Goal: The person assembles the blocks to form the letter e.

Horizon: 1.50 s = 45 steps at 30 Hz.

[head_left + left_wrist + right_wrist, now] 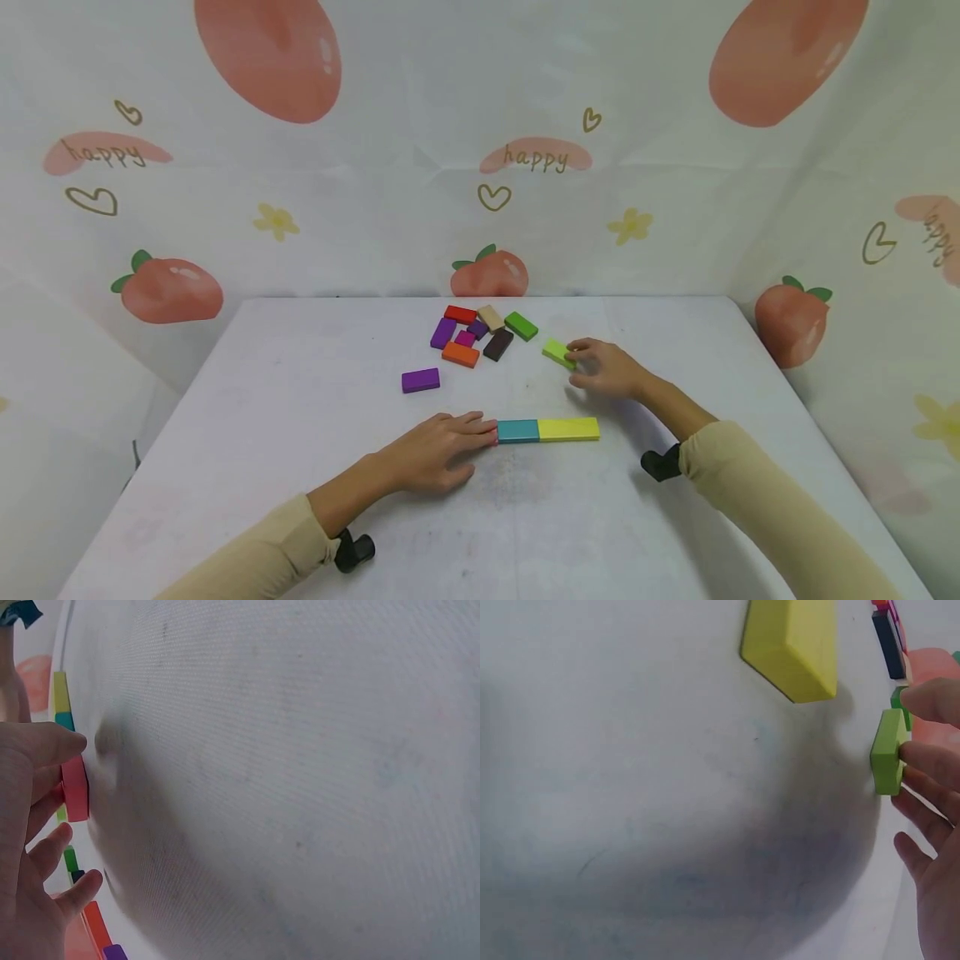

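Note:
A row of flat blocks lies along the middle of the table: a yellow block (568, 429), a teal block (517, 431) and a pink block (76, 791) at the left end. My left hand (442, 452) rests beside that end, its outstretched fingers touching the pink block and hiding most of it in the head view. Farther back on the right, my right hand (609, 369) reaches to a light green block (557, 351). In the right wrist view a finger touches this block (889, 754), while the fingers are spread and not curled round it.
Behind the row is a loose group of blocks, including red (461, 315), orange (461, 354), dark brown (498, 344), beige (491, 318) and green (521, 325). A purple block (421, 380) lies apart, nearer the left hand. A printed cloth (405, 225) hangs behind the table.

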Each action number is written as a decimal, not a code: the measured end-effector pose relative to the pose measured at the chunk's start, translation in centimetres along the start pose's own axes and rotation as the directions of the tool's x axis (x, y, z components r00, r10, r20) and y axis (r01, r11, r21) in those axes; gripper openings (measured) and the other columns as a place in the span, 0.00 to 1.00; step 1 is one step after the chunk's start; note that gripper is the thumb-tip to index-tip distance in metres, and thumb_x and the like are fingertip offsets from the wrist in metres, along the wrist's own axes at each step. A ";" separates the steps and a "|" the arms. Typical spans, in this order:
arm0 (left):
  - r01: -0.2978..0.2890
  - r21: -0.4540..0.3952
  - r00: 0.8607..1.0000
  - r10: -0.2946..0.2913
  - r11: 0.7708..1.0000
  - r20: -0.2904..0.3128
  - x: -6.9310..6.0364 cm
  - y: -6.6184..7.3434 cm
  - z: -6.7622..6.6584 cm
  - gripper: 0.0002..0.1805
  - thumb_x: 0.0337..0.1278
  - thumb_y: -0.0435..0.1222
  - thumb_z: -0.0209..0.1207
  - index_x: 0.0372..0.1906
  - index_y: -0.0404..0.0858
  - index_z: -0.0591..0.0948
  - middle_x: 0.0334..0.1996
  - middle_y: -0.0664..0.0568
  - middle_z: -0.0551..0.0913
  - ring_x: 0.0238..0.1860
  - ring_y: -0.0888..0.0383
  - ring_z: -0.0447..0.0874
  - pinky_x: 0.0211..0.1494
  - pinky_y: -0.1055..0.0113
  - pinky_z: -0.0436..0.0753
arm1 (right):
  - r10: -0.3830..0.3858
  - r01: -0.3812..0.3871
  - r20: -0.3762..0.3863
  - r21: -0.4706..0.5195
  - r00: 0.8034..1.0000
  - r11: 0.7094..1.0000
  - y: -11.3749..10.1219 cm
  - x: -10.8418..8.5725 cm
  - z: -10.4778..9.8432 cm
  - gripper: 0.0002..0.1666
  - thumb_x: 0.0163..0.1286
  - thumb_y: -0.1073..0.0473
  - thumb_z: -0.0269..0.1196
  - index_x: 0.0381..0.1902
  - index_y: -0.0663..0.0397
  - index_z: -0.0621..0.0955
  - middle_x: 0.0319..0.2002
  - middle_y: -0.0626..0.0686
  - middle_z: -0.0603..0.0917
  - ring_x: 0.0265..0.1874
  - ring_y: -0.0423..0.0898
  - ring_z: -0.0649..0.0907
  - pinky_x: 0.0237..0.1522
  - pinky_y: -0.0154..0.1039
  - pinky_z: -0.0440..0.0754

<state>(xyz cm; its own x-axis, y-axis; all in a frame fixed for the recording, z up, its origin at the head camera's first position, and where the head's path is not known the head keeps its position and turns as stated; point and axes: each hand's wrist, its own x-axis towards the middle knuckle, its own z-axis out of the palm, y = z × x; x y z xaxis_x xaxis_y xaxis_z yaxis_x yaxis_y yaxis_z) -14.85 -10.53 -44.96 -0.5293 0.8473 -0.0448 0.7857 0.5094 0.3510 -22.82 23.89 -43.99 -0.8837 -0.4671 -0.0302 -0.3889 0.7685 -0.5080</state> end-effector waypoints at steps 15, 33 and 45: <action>-0.005 0.015 1.000 0.005 1.000 -0.011 0.0 -0.3 0.3 0.30 0.65 0.42 0.58 0.72 0.45 0.71 0.72 0.57 0.68 0.73 0.53 0.63 0.67 0.52 0.73 | -0.020 0.020 -0.012 0.049 1.000 0.999 0.4 -2.1 0.2 0.24 0.68 0.56 0.63 0.57 0.66 0.82 0.62 0.63 0.77 0.63 0.63 0.74 0.62 0.63 0.70; 0.010 0.006 1.000 -0.010 1.000 -0.004 0.1 -0.1 0.1 0.30 0.66 0.41 0.58 0.72 0.45 0.70 0.72 0.57 0.68 0.74 0.53 0.63 0.68 0.52 0.72 | -0.099 0.101 -0.020 0.085 0.995 0.991 0.9 -4.3 0.2 0.21 0.67 0.65 0.58 0.56 0.68 0.82 0.60 0.65 0.78 0.61 0.65 0.76 0.60 0.64 0.72; 0.013 0.003 1.000 -0.013 1.000 0.003 0.0 0.0 0.0 0.30 0.66 0.41 0.58 0.72 0.45 0.70 0.72 0.57 0.68 0.74 0.53 0.63 0.68 0.50 0.71 | -0.115 0.113 0.014 0.098 0.993 0.989 1.0 -5.6 0.0 0.26 0.61 0.72 0.54 0.57 0.67 0.81 0.59 0.63 0.77 0.60 0.63 0.76 0.58 0.62 0.74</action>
<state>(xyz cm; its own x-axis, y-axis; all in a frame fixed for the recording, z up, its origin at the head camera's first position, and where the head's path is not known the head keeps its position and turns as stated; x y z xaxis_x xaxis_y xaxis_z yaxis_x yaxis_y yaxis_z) -14.85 -10.50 -44.97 -0.5384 0.8411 -0.0520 0.7799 0.5207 0.3472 -18.30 27.30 -44.32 -0.8294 -0.5583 0.0167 -0.4589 0.6640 -0.5903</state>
